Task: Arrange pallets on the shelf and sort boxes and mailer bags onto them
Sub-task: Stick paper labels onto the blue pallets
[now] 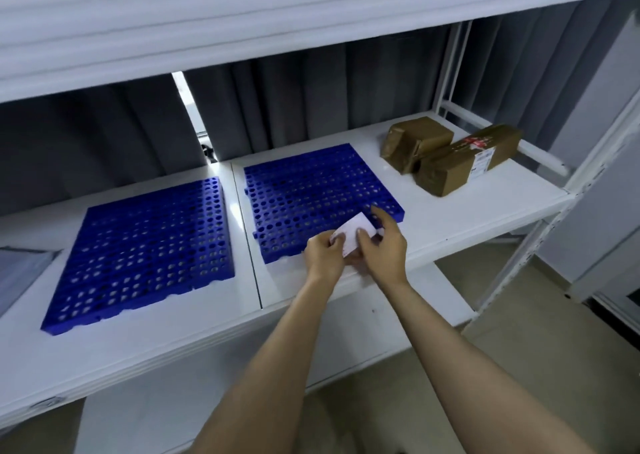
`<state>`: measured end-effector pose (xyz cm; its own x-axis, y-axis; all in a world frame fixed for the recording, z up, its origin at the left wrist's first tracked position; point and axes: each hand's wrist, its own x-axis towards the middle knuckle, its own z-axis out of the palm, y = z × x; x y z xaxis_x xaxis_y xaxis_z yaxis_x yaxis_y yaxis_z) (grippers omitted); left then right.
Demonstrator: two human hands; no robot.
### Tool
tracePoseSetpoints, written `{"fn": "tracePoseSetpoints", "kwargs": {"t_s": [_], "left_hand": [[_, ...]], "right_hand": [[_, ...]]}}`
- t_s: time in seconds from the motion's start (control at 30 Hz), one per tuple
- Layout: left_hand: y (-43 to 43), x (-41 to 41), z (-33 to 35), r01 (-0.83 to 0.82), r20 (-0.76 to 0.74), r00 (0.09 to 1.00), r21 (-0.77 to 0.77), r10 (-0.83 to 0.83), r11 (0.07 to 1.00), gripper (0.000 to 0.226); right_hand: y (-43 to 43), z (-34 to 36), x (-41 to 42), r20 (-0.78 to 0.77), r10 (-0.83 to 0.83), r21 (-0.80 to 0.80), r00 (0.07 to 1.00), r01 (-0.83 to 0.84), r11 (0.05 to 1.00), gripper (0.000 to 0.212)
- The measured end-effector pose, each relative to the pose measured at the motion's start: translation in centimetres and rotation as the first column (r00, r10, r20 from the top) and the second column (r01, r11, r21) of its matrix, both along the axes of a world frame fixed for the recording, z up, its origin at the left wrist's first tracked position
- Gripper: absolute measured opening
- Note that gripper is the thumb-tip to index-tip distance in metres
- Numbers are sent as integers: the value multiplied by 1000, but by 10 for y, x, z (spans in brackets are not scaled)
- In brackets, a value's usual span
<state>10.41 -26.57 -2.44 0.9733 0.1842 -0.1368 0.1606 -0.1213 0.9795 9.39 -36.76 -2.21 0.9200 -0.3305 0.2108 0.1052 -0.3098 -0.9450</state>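
On the shelf (450, 218), two pallets (145, 252) (311, 193), two boxes (415, 140) (467, 162); one card (353, 233) in grip of both hands (323, 254) (384, 245)

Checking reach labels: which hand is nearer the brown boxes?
Right. The right hand holds the white slip on the side toward the brown boxes; the left hand holds it too, farther from them.
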Motion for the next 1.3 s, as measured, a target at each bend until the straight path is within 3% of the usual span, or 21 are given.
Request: {"fn": "tracePoseSetpoints", "kwargs": {"t_s": [0.13, 0.23, 0.33, 0.4, 0.63, 0.77, 0.87, 0.93, 1.0, 1.1, 1.23, 1.3], "left_hand": [[-33, -6, 11, 87, -39, 995, -49, -89, 995, 19], [-67, -3, 21, 111, -59, 992, -59, -114, 992, 19], [-107, 6, 32, 166, -140, 972, -166, -190, 972, 22], [-131, 15, 34, 116, -174, 971, -265, -166, 957, 21], [-169, 45, 24, 0, -110, 994, -128, -14, 992, 26], [-161, 44, 16, -46, -108, 993, -80, 37, 996, 24], [-152, 41, 16, -84, -100, 992, -43, 79, 996, 22], [-145, 41, 15, -79, -69, 995, -4, 79, 997, 21], [-135, 39, 17, -85, -14, 996, 28, 86, 996, 22], [-110, 33, 17, -139, 48, 990, 53, 136, 989, 22], [-50, 16, 12, -210, 111, 973, 92, 200, 973, 6], [-15, 4, 11, -247, 127, 964, 102, 234, 964, 5]], "right_hand": [[-31, 9, -2, -152, -113, 144, 982, 135, 980, 47], [-67, 15, -1, -269, -131, 97, 954, 163, 982, 51], [-110, 17, 10, -348, -158, 19, 924, 175, 984, 48], [-138, 16, 21, -354, -196, 5, 915, 212, 977, 41], [-212, 4, 71, -350, -407, -132, 844, 386, 913, 24], [-217, -7, 79, -307, -381, -273, 872, 303, 913, 41], [-200, -4, 72, -150, -405, -284, 902, 353, 891, 46], [-176, 4, 63, -87, -338, -118, 937, 327, 938, 39], [-145, 7, 54, -88, -169, -4, 982, 169, 986, 37], [-105, -3, 48, -145, -28, 28, 989, 33, 999, 36], [-53, -3, 32, -157, 18, 78, 987, -5, 997, 8], [-20, 0, 23, -151, 46, 73, 987, -35, 997, 6]]}}
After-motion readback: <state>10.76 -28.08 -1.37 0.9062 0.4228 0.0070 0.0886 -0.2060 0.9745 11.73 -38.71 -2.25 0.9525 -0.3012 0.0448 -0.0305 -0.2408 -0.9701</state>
